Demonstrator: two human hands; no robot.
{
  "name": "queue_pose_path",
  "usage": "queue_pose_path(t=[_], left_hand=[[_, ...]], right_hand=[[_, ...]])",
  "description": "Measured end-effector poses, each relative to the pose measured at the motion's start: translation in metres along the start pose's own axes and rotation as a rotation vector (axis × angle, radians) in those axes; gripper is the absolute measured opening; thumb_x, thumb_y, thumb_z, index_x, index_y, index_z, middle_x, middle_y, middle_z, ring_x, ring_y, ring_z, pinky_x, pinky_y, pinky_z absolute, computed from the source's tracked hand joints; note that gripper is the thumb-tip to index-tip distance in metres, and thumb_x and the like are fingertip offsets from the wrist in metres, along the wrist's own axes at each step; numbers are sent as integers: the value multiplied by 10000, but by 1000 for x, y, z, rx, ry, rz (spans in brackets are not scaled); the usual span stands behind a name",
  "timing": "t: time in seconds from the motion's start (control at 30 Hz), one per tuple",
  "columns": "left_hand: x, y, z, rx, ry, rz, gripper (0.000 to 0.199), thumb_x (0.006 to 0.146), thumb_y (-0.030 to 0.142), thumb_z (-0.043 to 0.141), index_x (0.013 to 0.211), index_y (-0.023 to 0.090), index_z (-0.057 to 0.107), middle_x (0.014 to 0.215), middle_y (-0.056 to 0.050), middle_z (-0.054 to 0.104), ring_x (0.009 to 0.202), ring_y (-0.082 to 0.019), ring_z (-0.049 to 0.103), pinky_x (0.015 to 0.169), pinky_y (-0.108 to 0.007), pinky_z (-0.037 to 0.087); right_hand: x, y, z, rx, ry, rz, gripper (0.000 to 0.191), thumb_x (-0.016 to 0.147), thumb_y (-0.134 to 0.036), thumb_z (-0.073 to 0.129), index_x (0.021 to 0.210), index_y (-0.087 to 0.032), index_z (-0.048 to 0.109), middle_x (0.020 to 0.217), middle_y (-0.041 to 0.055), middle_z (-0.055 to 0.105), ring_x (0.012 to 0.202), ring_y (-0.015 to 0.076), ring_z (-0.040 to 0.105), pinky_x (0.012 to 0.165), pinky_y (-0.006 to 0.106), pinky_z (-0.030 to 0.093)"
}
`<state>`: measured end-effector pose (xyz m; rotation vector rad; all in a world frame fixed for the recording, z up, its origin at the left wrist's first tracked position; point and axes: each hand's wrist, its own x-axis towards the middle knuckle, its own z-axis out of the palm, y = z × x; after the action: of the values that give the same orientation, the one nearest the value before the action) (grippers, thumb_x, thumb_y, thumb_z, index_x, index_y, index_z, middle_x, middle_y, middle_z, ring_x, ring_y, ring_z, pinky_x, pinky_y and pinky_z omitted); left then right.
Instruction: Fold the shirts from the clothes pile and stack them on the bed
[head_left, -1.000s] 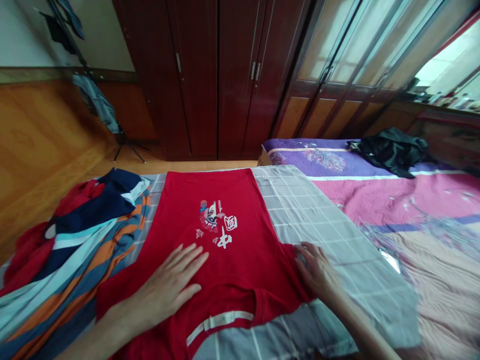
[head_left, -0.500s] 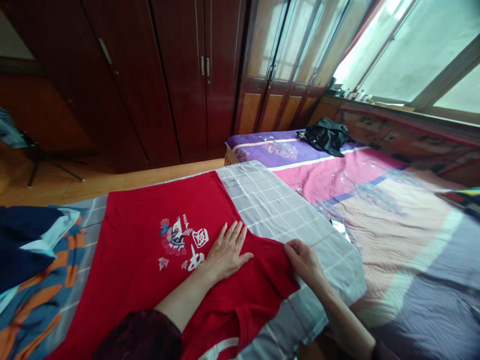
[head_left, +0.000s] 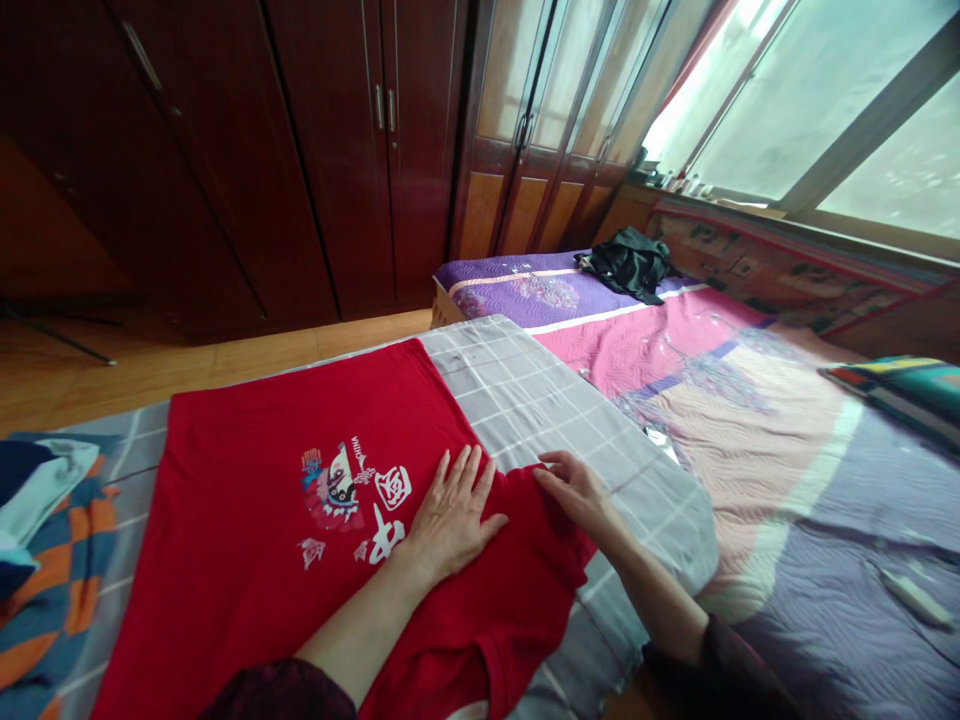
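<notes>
A red T-shirt (head_left: 247,510) with white characters and a colourful mask print lies spread out, its neckline toward me. My left hand (head_left: 455,510) rests flat on the chest beside the print, fingers stretched out and palm down. At the upper edge of the sleeve on the right, my right hand (head_left: 576,497) has its fingers bent, with the fingertips on the cloth. The fabric puckers slightly by those fingertips. Under the shirt is a grey checked cloth (head_left: 525,390).
Folded dark blue and orange-patterned clothes (head_left: 52,560) lie at the left. A bed with a quilted cover (head_left: 757,440) stands to the right, bearing a black garment (head_left: 628,264) and a striped, colourful item (head_left: 911,390). Dark red wardrobes (head_left: 337,150) line the back.
My right hand has moved left and slightly up along the sleeve, and the stretched sleeve edge has slackened. My left hand stays flat on the shirt. The view has turned to the right.
</notes>
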<state>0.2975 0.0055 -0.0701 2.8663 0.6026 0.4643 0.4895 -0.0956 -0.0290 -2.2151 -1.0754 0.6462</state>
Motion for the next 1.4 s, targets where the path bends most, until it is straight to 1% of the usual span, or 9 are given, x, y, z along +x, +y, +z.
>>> queue_pose_path(t=[0.1, 0.27, 0.43, 0.6, 0.87, 0.97, 1.03, 1.23, 1.4], left_hand=[[0, 0, 2, 0, 15, -4, 701, 894, 595, 376, 1444, 167, 295, 1502, -136, 294, 1403, -276, 203, 1136, -493, 192], [3, 2, 4, 16, 30, -35, 755, 857, 642, 394, 1436, 163, 319, 1490, -148, 315, 1402, -294, 198, 1132, -502, 185], [4, 2, 2, 20, 14, -34, 800, 840, 665, 409, 1432, 133, 326, 1494, -177, 291, 1400, -317, 189, 1130, -508, 178], [3, 1, 3, 9, 16, -31, 805, 843, 676, 388, 1438, 138, 313, 1493, -171, 297, 1396, -320, 202, 1126, -514, 186], [3, 1, 2, 10, 2, -29, 796, 853, 667, 382, 1438, 132, 314, 1498, -176, 283, 1402, -312, 182, 1136, -497, 175], [2, 2, 3, 25, 6, -33, 787, 857, 650, 400, 1443, 133, 301, 1499, -178, 280, 1404, -308, 178, 1136, -496, 172], [2, 2, 3, 29, 8, -34, 784, 860, 650, 392, 1443, 135, 299, 1499, -175, 281, 1405, -305, 176, 1136, -496, 168], [3, 1, 0, 2, -15, -32, 805, 865, 687, 310, 1439, 123, 313, 1496, -188, 281, 1403, -315, 178, 1133, -505, 169], [0, 8, -7, -23, -35, -18, 846, 857, 698, 307, 1461, 109, 248, 1524, -184, 201, 1415, -320, 114, 1134, -519, 159]], right_hand=[[-3, -2, -4, 76, -130, 13, 517, 744, -524, 568, 1101, -150, 577, 790, 33, 674, 701, 173, 612, 587, 261, 441], [-16, -5, -13, 97, -348, 91, 400, 684, -542, 642, 746, -147, 621, 578, -5, 600, 497, 107, 505, 428, 212, 317], [-27, -4, -20, 164, -400, 154, 444, 678, -584, 651, 780, -157, 581, 560, -29, 570, 457, 81, 461, 402, 193, 283], [-36, -4, -27, 146, -666, 168, 512, 741, -667, 553, 615, -171, 532, 398, -47, 466, 341, 67, 377, 362, 196, 261], [-36, -23, -12, 507, -431, 159, 424, 630, -453, 736, 911, -147, 649, 784, 27, 704, 707, 195, 648, 630, 282, 485], [-38, -26, -12, 607, -482, 177, 362, 641, -362, 734, 925, -151, 659, 829, 42, 718, 784, 221, 668, 704, 315, 504], [-38, -22, -13, 690, -503, 214, 310, 641, -322, 718, 898, -155, 668, 800, 40, 721, 761, 219, 675, 714, 326, 509], [-31, 4, -12, 742, -158, 289, 266, 561, -304, 732, 782, -167, 674, 692, 33, 714, 603, 184, 647, 593, 285, 490], [-35, 15, -17, 609, -191, 296, 315, 608, -411, 731, 809, -175, 672, 703, 29, 707, 650, 195, 656, 611, 283, 492]])
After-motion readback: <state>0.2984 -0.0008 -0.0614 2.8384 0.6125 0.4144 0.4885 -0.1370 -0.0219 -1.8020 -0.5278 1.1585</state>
